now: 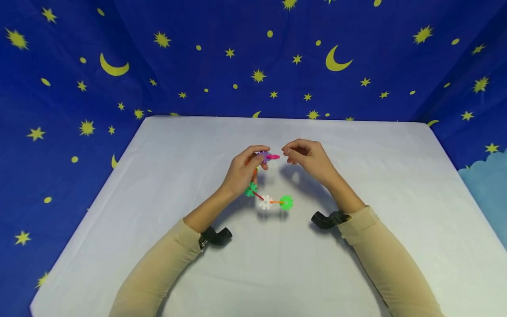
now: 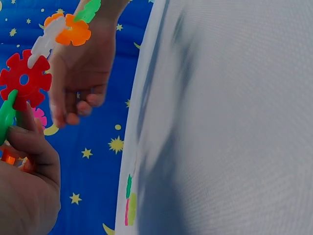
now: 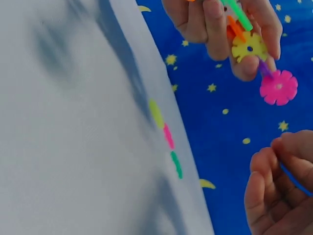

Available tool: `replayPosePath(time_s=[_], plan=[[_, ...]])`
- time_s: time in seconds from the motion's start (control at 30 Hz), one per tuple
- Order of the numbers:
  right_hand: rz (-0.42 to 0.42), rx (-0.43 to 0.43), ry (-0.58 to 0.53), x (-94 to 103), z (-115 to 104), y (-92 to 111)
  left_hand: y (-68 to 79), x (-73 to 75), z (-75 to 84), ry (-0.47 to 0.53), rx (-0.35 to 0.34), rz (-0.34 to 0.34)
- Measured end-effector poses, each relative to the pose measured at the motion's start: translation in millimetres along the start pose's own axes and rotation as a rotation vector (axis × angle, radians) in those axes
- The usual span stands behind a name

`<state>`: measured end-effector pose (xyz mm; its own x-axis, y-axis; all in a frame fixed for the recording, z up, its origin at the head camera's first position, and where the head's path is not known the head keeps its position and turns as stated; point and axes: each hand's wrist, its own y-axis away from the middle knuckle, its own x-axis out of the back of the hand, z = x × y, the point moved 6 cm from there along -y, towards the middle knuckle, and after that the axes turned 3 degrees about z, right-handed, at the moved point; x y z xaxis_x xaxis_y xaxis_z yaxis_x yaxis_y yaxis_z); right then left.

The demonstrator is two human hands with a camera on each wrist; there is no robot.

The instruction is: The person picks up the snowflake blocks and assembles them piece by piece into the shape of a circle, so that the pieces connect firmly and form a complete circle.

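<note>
Nearest lay the person's forearms in beige sleeves (image 1: 158, 268), reaching over the white-covered table (image 1: 277, 273), with a black wrist device (image 1: 218, 237) jutting inward from the left cuff and another black one (image 1: 325, 220) from the right. Between and beyond them hung the loose end of a chain of notched plastic discs (image 1: 250, 189), its shadow on the cloth below: a light green disc (image 1: 286, 203) at the tip, then an orange one (image 1: 276, 202) seen edge-on, a white disc (image 1: 263, 205), a red one (image 1: 257, 195) on edge, and a darker green one beside the left hand. Farther off, the left hand (image 1: 242, 169) was grasping the chain, its thumb and fingers pinching near the purple disc (image 1: 264, 156); a pink disc (image 1: 273, 156) stuck out from that end toward the other hand, and the right wrist view showed a yellow disc (image 3: 238, 52) by the fingertips. The right hand (image 1: 310, 157), just apart from the pink disc, had its fingers curled, pinching a thin blue piece (image 3: 296, 180) seen edge-on. Past the table's far edge hung a dark blue curtain (image 1: 237, 26) printed with yellow stars and moons, with a pale blue shape (image 1: 487, 193) at the right.
</note>
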<state>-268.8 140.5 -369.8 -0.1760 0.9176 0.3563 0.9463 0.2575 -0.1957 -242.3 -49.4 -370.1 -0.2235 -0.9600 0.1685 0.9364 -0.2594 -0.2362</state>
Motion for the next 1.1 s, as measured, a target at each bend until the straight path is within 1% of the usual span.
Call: replayPosePath(time_s=[0.07, 0.13, 0.27, 0.4, 0.5, 0.6, 0.73, 0.83, 0.97, 1.1], plan=[[-0.015, -0.045, 0.012, -1.4, 13, -4, 0.3, 0.0, -0.4, 0.017, 0.005, -0.007], [-0.039, -0.076, 0.049, -3.9, 24, -8, 0.5, 0.1, -0.4, 0.028, 0.006, -0.013], [-0.094, -0.093, 0.156, -13.0, 39, -18, 0.9, 1.3, -0.2, 0.039, -0.001, -0.009], [-0.120, -0.091, 0.306, -23.7, 43, -25, 1.2, 1.8, -0.1, 0.043, -0.013, -0.009], [-0.110, -0.088, 0.392, -30.4, 43, -26, 1.5, 2.1, -0.4, 0.040, -0.021, -0.005], [-0.086, -0.079, 0.445, -35.4, 42, -24, 1.5, 2.3, -1.2, 0.035, -0.023, -0.002], [-0.045, -0.046, 0.495, -39.3, 41, -22, 1.6, 2.2, -0.8, 0.032, -0.030, -0.004], [-0.024, -0.030, 0.512, -40.3, 42, -22, 1.8, 1.9, -0.6, 0.031, -0.034, -0.007], [-0.025, -0.025, 0.505, -40.8, 43, -21, 1.7, 1.5, -1.4, 0.032, -0.035, -0.006], [-0.048, -0.012, 0.516, -41.9, 43, -21, 1.3, 1.4, -2.0, 0.030, -0.039, -0.006]])
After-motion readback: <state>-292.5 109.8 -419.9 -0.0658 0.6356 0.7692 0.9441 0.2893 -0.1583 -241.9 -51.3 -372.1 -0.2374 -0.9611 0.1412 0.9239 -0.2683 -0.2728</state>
